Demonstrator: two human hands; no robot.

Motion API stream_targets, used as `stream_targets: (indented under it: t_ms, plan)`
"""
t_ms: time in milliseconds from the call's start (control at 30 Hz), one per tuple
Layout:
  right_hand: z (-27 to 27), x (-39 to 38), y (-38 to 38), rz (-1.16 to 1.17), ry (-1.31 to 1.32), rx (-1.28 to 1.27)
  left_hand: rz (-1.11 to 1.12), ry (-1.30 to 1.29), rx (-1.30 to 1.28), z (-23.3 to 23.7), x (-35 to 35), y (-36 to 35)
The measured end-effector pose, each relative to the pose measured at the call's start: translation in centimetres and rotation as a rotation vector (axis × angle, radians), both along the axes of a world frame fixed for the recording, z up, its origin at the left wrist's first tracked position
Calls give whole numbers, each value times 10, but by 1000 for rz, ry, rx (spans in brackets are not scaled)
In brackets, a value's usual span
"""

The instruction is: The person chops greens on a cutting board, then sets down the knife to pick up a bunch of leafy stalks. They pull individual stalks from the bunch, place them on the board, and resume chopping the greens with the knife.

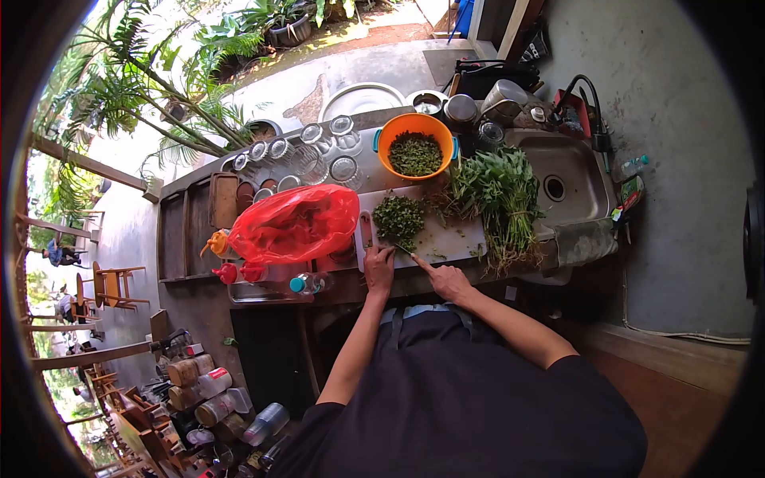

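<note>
Closely, two bare hands meet beside chopped greens

The left hand (pixel 379 271) is at the near left corner of a white cutting board (pixel 456 239), its fingers bent and drawn together. Just beside it, the right hand (pixel 448 282) points its index finger toward the left one, the other fingers curled under. A thin dark strip (pixel 405 249) lies between the fingertips; it is too small to name, and I cannot tell whether either hand pinches it.

Right beyond the hands, the chopped greens (pixel 398 217) form a heap on the left part of the board. Behind the board stands an orange bowl (pixel 386 151) with blue handles, more cut greens inside. A bundle of leafy stems (pixel 510 211), roots toward the person, lies at the board's right, between it and a metal sink (pixel 575 155). To the left sit a red plastic bag (pixel 295 223) and a clear bottle (pixel 319 283) with a teal cap.
</note>
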State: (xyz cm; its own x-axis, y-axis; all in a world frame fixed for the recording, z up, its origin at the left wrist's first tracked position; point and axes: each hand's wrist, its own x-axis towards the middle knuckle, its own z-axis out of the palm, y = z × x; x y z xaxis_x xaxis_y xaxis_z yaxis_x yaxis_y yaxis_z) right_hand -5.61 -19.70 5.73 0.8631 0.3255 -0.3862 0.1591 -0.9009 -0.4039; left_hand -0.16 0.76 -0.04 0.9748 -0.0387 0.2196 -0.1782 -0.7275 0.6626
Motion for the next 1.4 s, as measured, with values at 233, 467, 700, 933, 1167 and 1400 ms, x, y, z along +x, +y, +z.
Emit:
stream_targets:
  t_ms: [233,467,700,933,1167,1400]
  plan:
    - [5,0,7,9,0,25,7,0,-27,-3,1,1]
    - [1,4,14,-12,41,21,-37,-66,-2,-1,0,2]
    - [-26,13,29,-45,-92,90,-80,-68,47,5,-4,2]
    - [-22,5,11,8,-55,51,-70,-23,24,-3,-1,5]
    - [-10,4,-5,32,-31,-4,-95,-17,18,-1,3,1]
    - [0,2,7,11,-7,37,-73,-9,-38,-6,3,2]
